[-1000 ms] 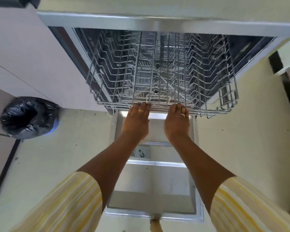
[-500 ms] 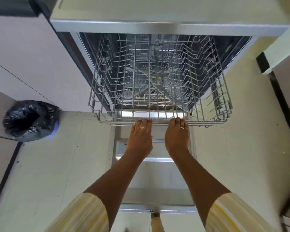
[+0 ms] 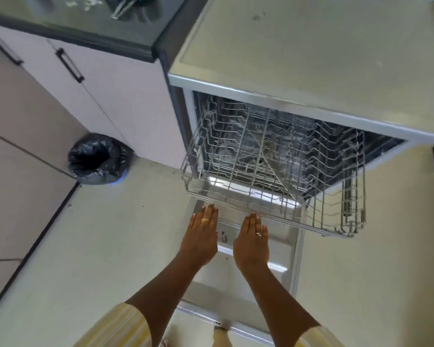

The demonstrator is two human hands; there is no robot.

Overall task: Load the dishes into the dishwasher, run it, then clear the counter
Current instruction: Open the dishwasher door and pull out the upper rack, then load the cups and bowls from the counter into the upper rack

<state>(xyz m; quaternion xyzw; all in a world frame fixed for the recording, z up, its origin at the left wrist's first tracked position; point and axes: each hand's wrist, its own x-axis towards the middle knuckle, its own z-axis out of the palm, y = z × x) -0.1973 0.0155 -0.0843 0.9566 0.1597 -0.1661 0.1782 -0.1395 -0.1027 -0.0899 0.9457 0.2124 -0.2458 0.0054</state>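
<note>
Dishwasher stands in the upper right of the frame with its door folded down flat toward the floor; its wire rack is drawn partway out over the door, the front rim hanging in the middle of the frame. Both arms reach forward from the bottom edge in yellow striped sleeves. The left hand and the right hand lie side by side, palms down, fingers straight and held together, gripping nothing; a ring shows on each. Their fingertips come up to the rack's front rim, though whether they touch the wire cannot be told. A bin lined with a black bag sits on the floor at centre left, just beside a pale cabinet with black handles; a dark countertop runs across the upper left, touching the dishwasher's side.
</note>
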